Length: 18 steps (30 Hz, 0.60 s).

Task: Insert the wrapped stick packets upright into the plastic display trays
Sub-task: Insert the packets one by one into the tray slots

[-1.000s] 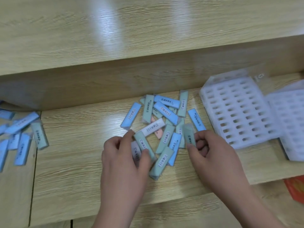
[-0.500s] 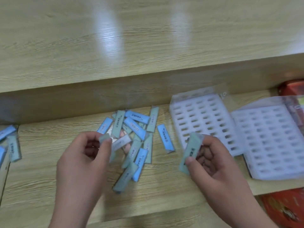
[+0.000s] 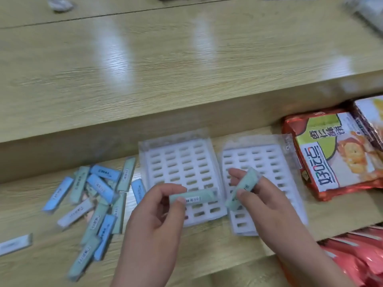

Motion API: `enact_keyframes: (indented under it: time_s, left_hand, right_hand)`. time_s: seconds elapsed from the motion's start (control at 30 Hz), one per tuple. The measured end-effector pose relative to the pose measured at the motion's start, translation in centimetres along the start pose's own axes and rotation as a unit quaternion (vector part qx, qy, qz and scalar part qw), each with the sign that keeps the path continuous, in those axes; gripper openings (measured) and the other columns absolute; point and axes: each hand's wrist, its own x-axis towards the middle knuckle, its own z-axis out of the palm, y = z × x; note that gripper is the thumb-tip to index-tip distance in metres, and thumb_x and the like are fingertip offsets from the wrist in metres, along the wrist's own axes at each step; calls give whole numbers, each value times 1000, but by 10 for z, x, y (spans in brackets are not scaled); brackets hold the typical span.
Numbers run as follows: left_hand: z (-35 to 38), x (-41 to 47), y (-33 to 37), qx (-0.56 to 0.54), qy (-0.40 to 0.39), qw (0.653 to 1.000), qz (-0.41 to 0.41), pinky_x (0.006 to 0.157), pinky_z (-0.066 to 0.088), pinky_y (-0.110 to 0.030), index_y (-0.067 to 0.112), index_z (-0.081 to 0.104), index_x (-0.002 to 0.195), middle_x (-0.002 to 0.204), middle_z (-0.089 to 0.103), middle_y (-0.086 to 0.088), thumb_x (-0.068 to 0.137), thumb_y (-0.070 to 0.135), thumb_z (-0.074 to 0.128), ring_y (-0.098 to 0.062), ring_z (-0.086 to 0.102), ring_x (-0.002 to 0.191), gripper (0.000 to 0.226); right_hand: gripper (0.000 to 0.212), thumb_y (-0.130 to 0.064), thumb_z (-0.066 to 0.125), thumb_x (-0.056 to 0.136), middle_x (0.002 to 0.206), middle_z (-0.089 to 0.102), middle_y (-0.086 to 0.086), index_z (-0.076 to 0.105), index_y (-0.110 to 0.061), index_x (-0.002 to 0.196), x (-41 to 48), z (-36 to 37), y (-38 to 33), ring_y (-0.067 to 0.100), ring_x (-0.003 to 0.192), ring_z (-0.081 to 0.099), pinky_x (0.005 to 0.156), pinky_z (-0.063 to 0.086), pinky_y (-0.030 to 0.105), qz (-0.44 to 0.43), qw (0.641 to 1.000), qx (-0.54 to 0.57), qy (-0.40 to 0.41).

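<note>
The wide wooden counter top (image 3: 186,69) runs across the far side, with the lower wooden shelf (image 3: 51,204) below it, where I am working. At the right of the shelf lies a red and green biscuit bag (image 3: 331,154), and red wrappers (image 3: 352,255) show below the shelf edge. Two white slotted plastic trays sit side by side, the left tray (image 3: 180,162) just beside the right tray (image 3: 259,158).

My left hand (image 3: 153,228) pinches a green stick packet (image 3: 194,197) between thumb and curled fingers, and the packet lies almost level above the near end of the left tray. My right hand (image 3: 267,204) grips a second green packet (image 3: 242,189), tilted over the right tray.

A loose pile of blue and green packets (image 3: 97,195) lies flat on the shelf left of the trays, and one stray packet (image 3: 14,244) is at the left edge.
</note>
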Motion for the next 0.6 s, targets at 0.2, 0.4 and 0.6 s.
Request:
enact_keyframes:
  time_s: [0.2,0.4,0.6]
  left_hand:
    - [-9,11,-6,53,83,995,-14,86,56,-52,38,70,83,84,73,4,92,18,60,-18,68,80,24]
    - [17,16,6,23,56,998,32,53,48,-16,31,71,78,76,69,-10,87,6,68,-13,62,63,27]
    - [52,26,11,-63,53,997,6,71,57,-30,11,61,89,76,76,-1,88,1,66,-16,74,78,11]
  right_hand:
    - [23,-30,58,93,106,69,-17,64,-45,109,15,15,-10,2,100,65,83,58,31,-3,996,52,-74]
    - [10,-17,65,88,86,73,-7,69,-25,90,35,-26,-21,12,79,70,67,59,28,-95,995,37,17]
    - [18,-17,68,89,82,68,-22,68,-34,85,68,-24,-26,-6,80,64,67,43,6,-217,961,-153,81]
